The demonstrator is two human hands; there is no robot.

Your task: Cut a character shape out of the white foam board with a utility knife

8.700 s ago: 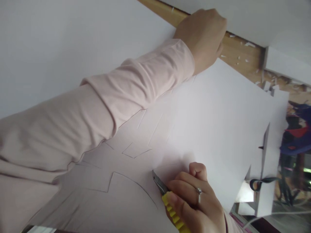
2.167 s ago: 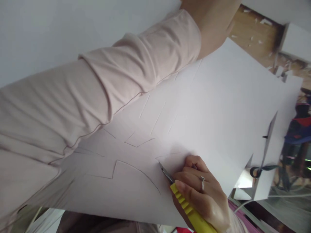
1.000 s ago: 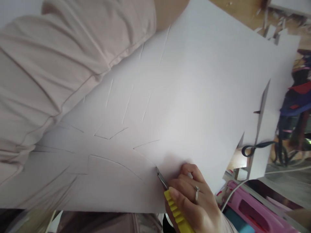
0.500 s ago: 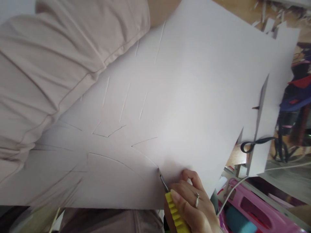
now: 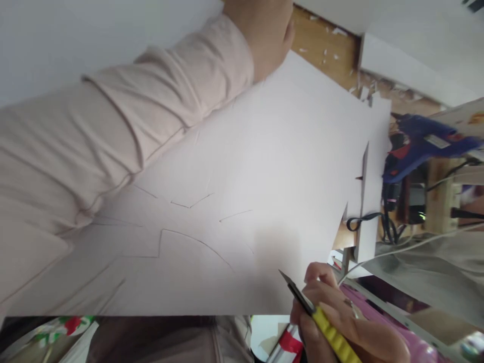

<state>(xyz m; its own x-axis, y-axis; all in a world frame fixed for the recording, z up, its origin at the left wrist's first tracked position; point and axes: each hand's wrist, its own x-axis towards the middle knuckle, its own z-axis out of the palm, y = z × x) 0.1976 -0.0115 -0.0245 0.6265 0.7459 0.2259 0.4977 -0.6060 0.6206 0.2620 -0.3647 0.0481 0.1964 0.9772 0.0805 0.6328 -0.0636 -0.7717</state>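
A large white sheet (image 5: 287, 166) lies before me, bearing several thin cut or scored lines, some straight and some curved. At the lower right my right hand (image 5: 340, 312), with a ring on one finger, grips a yellow-handled craft knife (image 5: 328, 327). The blade points up and left, over the sheet near its front edge; it appears apart from the surface. My left arm, in a pale sleeve, reaches across the sheet. At its top end my left hand (image 5: 260, 35) rests at the sheet's far edge, its fingers mostly hidden.
A blue glue gun (image 5: 427, 141) lies at the right beside a black cord loop (image 5: 363, 222). White scraps (image 5: 368, 96) litter the wooden surface (image 5: 321, 45) at the back. A pink plastic container (image 5: 378, 307) and a red-and-silver tube (image 5: 289, 345) are at the lower right.
My right hand has drawn the knife off the curved line, lifting it toward the right. The view has shifted, showing more of my left hand and the glue gun.
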